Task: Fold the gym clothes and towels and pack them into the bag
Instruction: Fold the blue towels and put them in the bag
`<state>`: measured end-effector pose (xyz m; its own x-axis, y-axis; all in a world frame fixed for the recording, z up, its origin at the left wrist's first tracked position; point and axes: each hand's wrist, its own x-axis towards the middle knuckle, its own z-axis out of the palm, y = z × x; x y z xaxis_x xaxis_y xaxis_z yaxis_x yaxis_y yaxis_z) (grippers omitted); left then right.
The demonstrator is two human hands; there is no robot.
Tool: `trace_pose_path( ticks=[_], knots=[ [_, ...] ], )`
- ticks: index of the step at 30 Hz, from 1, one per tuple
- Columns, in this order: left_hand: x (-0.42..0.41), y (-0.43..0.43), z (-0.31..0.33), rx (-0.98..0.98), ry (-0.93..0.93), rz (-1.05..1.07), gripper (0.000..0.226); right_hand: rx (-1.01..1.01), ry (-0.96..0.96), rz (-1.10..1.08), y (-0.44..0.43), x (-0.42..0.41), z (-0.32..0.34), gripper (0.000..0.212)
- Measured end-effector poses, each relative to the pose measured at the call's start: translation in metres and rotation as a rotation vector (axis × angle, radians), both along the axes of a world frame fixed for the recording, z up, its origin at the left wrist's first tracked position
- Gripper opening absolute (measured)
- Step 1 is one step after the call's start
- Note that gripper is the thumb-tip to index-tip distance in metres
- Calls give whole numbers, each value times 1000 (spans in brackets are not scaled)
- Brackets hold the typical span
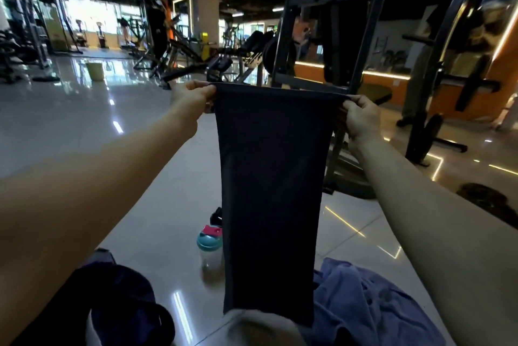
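Observation:
A dark navy garment [270, 200] hangs flat and long in front of me, held up by its top edge. My left hand [193, 99] pinches the top left corner and my right hand [360, 118] pinches the top right corner, arms stretched out. On the floor at the lower right lies a crumpled blue towel [367, 306], partly behind the garment. A dark bag [123, 298] sits on the floor at the lower left, under my left forearm.
A shaker bottle [209, 250] with a teal and pink lid stands on the glossy tile floor left of the garment. A black weight rack [350, 65] rises just beyond it. Gym machines fill the background, and a green bin [94, 71] stands far left.

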<state>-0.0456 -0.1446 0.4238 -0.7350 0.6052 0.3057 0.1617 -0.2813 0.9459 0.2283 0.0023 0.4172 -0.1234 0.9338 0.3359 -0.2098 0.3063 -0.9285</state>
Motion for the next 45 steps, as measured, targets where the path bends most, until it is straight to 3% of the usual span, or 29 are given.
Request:
trace_pose_path(
  ticks=[6, 13, 15, 18, 24, 27, 30, 35, 38, 41, 45],
  knots=[
    [9, -21, 23, 60, 49, 42, 9, 86, 7, -19, -24, 18, 30, 18],
    [24, -64, 33, -62, 112, 187, 18, 161, -139, -8, -62, 50, 30, 16],
    [28, -87, 34, -155, 105, 117, 14, 158, -198, 33, -77, 64, 26, 14],
    [35, -123, 31, -329, 66, -151, 9, 25, -283, 114, -92, 94, 21, 4],
    [42, -167, -2, -657, 76, -471, 3, -228, -504, 412, -117, 144, -9, 10],
    [39, -174, -27, -775, 69, -618, 13, -354, -596, 598, -121, 153, -30, 21],
    [38, -175, -59, -897, 52, -699, 10, -464, -669, 720, -123, 151, -58, 32],
    [35, -165, -125, -1078, -10, -629, 8, -627, -718, 687, -121, 137, -133, 16],
    [33, -155, -176, -1150, -29, -569, 10, -735, -844, 605, -112, 123, -189, 40],
    [34, -146, -234, -1165, -40, -510, 3, -905, -808, 667, -109, 118, -234, 44],
    [35, -142, -297, -1172, -94, -424, 4, -977, -774, 632, -102, 118, -286, 40]
  ],
)
